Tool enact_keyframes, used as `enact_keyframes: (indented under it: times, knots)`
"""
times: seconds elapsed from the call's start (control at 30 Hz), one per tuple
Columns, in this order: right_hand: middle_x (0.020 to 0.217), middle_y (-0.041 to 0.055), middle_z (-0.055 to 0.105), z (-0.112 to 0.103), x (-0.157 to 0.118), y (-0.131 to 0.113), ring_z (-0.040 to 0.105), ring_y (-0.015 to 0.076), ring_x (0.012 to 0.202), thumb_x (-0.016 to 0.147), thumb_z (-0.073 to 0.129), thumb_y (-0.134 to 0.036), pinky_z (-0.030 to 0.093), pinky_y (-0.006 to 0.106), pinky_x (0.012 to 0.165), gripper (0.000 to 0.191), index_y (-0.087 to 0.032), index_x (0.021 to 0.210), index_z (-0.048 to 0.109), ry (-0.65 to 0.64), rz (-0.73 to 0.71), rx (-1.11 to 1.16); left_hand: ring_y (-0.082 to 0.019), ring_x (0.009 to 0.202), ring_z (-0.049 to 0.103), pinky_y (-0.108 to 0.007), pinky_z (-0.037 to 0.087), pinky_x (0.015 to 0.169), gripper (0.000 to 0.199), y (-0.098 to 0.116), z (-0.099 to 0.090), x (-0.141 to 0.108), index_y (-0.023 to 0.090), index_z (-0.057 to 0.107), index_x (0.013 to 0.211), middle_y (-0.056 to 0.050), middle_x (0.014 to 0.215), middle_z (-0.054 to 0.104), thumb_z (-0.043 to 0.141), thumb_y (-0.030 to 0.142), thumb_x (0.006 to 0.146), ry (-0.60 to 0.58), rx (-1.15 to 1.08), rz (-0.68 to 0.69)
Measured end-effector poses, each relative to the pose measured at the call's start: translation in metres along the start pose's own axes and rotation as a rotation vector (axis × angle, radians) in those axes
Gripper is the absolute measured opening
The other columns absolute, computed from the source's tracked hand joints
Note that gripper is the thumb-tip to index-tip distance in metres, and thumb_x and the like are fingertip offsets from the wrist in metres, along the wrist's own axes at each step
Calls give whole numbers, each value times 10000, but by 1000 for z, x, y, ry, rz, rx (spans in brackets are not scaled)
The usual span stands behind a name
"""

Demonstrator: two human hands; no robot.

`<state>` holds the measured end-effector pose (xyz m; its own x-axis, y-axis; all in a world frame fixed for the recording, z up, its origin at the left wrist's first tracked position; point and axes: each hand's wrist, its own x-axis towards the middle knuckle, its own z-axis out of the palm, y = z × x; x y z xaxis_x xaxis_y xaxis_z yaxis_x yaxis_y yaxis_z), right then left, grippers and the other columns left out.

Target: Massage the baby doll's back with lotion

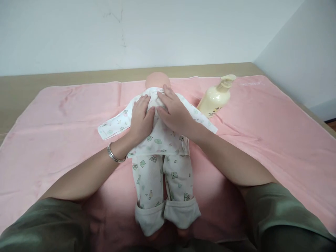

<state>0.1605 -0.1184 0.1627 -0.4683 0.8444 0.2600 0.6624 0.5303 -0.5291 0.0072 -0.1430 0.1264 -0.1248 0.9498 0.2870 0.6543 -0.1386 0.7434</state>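
A baby doll [158,79] lies stretched out on a pink cloth, its bald head away from me and its feet toward me. It wears a white long-sleeved top [168,143] and matching trousers [149,178], both printed with small green animals; the trouser cuffs are turned up. My left hand [143,117] rests flat on the left part of the doll's upper body, a silver bangle [115,153] on that wrist. On the right part, my right hand [175,111] lies with fingers extended near the neckline. Neither hand grips anything. The doll's face is not visible.
A cream pump bottle [215,99] with a small printed figure leans beside the doll's sleeve on the right. The pink cloth [262,115] covers most of the wooden table [86,77]. White walls [183,31] stand behind and to the right.
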Motion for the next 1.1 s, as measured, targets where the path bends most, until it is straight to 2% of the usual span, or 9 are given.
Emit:
enact_keyframes:
  times: [0.1, 0.17, 0.3, 0.37, 0.57, 0.73, 0.83, 0.97, 1.1]
  knots:
    - [1704, 35, 271, -3, -6, -8, 158, 282, 1613, 983, 436, -235, 230, 488, 1323, 524, -201, 1504, 472, 130, -28, -8, -244, 1523, 384, -474, 185, 1332, 495, -1, 0, -3, 202, 535, 1433, -90, 1587, 479, 419, 313, 964, 36, -57, -30]
    - [1691, 37, 305, 3, -7, -6, 164, 284, 1611, 970, 453, -213, 210, 490, 1328, 517, -201, 1486, 495, 160, -27, -80, -226, 1529, 372, -459, 171, 1338, 458, -2, 1, -4, 233, 537, 1410, -71, 1585, 478, 409, 303, 976, 71, -72, -44]
    - [1613, 114, 442, 13, -3, 2, 347, 293, 1541, 946, 417, -180, 260, 540, 1297, 491, -132, 1410, 570, 46, -28, -162, -229, 1509, 393, -468, 220, 1323, 430, -9, 5, -5, 235, 536, 1379, -85, 1562, 489, 388, 299, 981, 126, -57, -7]
    - [1616, 96, 442, 7, -1, 1, 385, 284, 1521, 941, 401, -181, 305, 535, 1280, 464, -155, 1354, 612, 37, -46, -140, -232, 1492, 410, -476, 249, 1311, 423, -12, 6, -6, 244, 543, 1367, -82, 1542, 509, 386, 329, 984, 133, -43, 28]
    - [1678, 17, 340, -4, -4, -7, 293, 252, 1572, 971, 372, -191, 285, 482, 1305, 502, -214, 1447, 529, 168, -81, -207, -235, 1524, 364, -480, 249, 1301, 430, -17, 4, -10, 268, 538, 1361, -73, 1555, 493, 332, 426, 1019, 172, 40, 225]
    - [1619, 90, 440, 10, 3, 10, 368, 270, 1533, 1003, 370, -255, 272, 508, 1301, 487, -153, 1445, 547, -35, -206, -236, -240, 1497, 411, -474, 282, 1286, 476, -17, 3, -13, 246, 536, 1361, -101, 1529, 521, 285, 479, 1031, 194, 57, 356]
    - [1635, 72, 417, 2, 9, 14, 378, 240, 1527, 969, 426, -225, 314, 446, 1291, 479, -173, 1422, 572, -37, -221, -195, -239, 1492, 419, -471, 309, 1277, 488, -16, 3, -13, 229, 525, 1371, -119, 1532, 517, 276, 477, 1033, 195, 53, 381]
    - [1663, -9, 362, 0, 8, 11, 311, 228, 1565, 947, 422, -187, 317, 513, 1286, 526, -271, 1452, 539, 114, -114, -198, -238, 1496, 414, -484, 317, 1274, 482, -15, 3, -13, 241, 510, 1380, -114, 1539, 513, 273, 475, 1031, 190, 76, 358]
    - [1613, 63, 453, 15, 4, 11, 369, 237, 1539, 956, 389, -204, 279, 500, 1305, 495, -165, 1409, 585, 73, -171, -186, -230, 1485, 428, -465, 329, 1272, 500, -14, 3, -13, 233, 520, 1371, -116, 1523, 527, 280, 502, 1024, 198, 90, 353]
